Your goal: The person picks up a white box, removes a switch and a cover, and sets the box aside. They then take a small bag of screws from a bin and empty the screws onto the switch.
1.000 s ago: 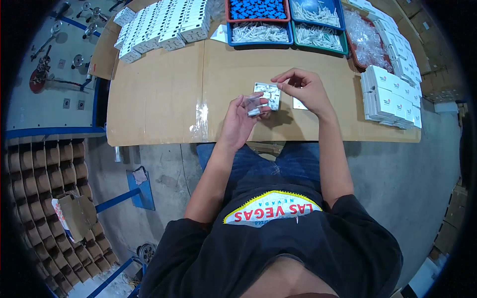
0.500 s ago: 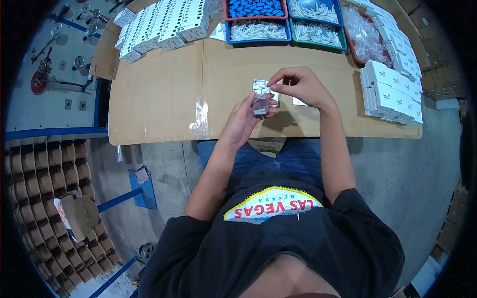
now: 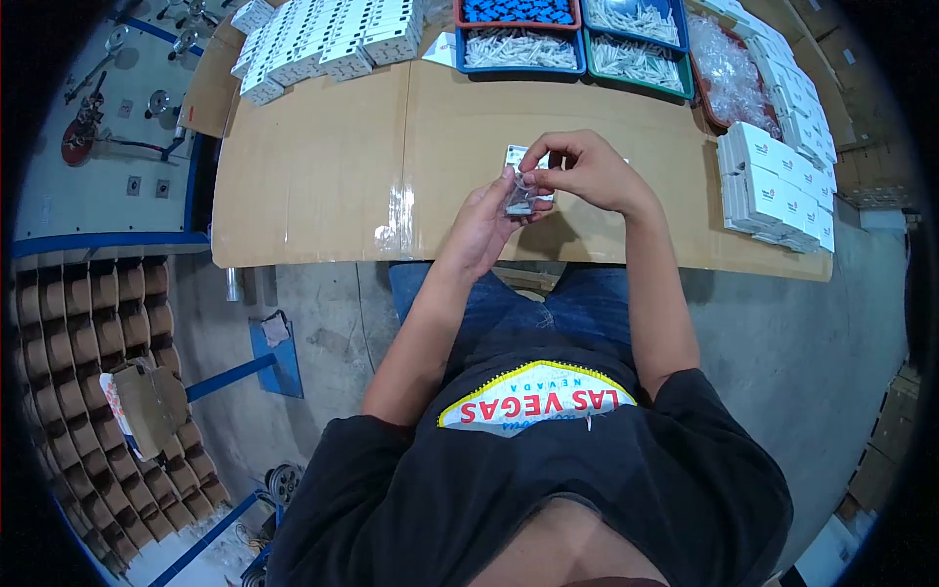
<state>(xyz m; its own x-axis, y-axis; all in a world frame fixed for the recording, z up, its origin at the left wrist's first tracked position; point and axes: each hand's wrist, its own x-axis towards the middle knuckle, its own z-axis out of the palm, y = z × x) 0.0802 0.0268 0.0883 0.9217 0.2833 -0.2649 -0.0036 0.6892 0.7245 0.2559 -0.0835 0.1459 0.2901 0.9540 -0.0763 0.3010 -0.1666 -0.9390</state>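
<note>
A small clear plastic bag (image 3: 519,201) with something whitish at its bottom is in my left hand (image 3: 483,227), whose fingers are closed round it from the left. My right hand (image 3: 587,174) pinches the top of the same bag between thumb and forefinger. Both hands are over the cardboard-covered table (image 3: 323,176), in front of my body. Behind them, partly hidden by my fingers, a white box or plate (image 3: 514,154) with dark marks lies on the cardboard.
Rows of white boxes (image 3: 333,39) stand at the back left. Trays hold blue pieces (image 3: 518,11) and white pieces (image 3: 518,49) at the back. Clear bags (image 3: 729,73) fill a tray beside stacked white boxes (image 3: 773,186) at right. A cardboard divider (image 3: 88,342) is at lower left.
My right hand's fingertips have come closer to my left thumb at the bag's top, and the bag looks more bunched. The view has shifted slightly.
</note>
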